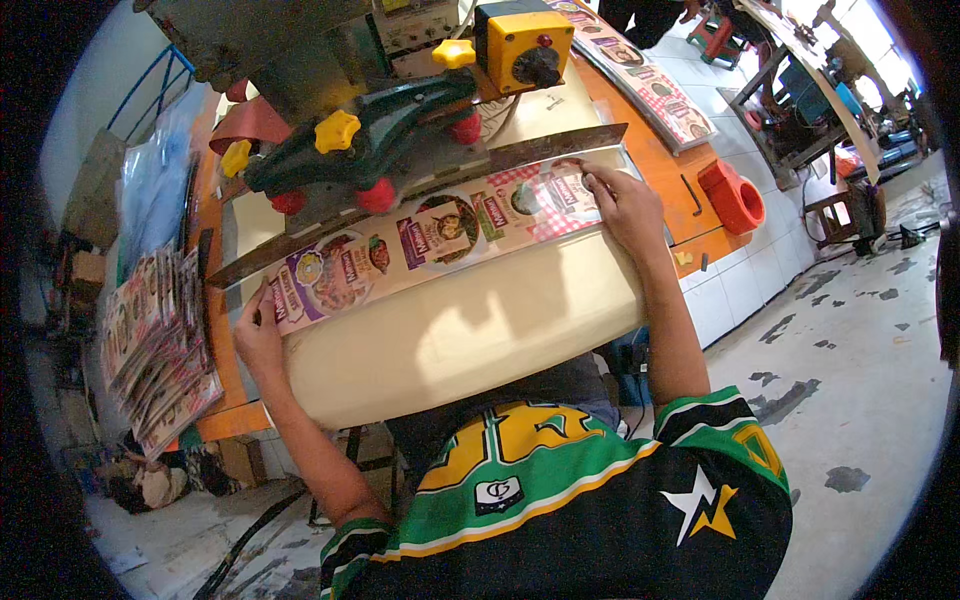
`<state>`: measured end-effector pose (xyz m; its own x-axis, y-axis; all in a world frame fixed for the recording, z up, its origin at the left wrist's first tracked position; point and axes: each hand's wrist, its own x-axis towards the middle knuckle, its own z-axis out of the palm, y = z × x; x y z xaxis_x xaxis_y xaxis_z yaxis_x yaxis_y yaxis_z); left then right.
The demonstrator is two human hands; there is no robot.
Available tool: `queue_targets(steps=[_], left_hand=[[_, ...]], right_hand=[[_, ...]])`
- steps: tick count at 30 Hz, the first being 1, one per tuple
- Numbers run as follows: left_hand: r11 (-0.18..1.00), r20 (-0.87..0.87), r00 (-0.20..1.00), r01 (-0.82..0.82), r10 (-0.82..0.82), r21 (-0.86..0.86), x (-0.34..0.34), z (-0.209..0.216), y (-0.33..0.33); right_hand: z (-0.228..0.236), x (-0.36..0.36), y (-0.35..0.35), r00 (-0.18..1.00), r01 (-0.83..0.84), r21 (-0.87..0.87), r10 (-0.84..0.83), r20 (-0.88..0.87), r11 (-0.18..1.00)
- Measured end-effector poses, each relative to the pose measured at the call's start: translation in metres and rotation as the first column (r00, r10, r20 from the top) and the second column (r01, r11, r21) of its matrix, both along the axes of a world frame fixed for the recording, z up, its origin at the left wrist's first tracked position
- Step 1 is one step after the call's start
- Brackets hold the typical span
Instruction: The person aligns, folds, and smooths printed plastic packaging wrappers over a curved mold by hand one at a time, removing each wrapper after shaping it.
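Observation:
A long printed strip point(400, 245) with food pictures lies across a cream, smooth-topped work surface point(480, 330), its far edge along a metal fence point(290, 245). My left hand point(260, 335) pinches the strip's left end between thumb and fingers. At the other end, my right hand point(627, 208) grips the far right corner, fingers bent over its edge. Just beyond the strip stands a machine with a dark green arm point(370, 145). The arm carries yellow star knobs point(337, 130) and red round feet point(376, 195).
A yellow control box point(525, 52) with a black dial sits on the machine. Stacked printed strips point(160, 345) hang over the table's left side. More strips point(640, 75) lie at the far right, near a hex key point(691, 195) and a red ring-shaped object point(732, 197).

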<state>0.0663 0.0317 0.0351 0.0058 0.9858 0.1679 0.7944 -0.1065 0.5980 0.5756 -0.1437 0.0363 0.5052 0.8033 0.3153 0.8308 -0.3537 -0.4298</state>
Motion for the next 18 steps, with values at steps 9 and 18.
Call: queue_targets(steps=[9,18], left_hand=[[1.000,-0.070,0.997,0.023,-0.022,0.011,-0.018,-0.010,0.007],[0.998,-0.032,0.999,0.006,-0.004,0.057,0.009,0.007,-0.006]], right_hand=[[-0.001,-0.002,0.002,0.998,-0.013,0.012,0.014,-0.056,1.000],[-0.002,-0.003,0.001,0.998,0.007,0.024,-0.005,-0.059,1.000]])
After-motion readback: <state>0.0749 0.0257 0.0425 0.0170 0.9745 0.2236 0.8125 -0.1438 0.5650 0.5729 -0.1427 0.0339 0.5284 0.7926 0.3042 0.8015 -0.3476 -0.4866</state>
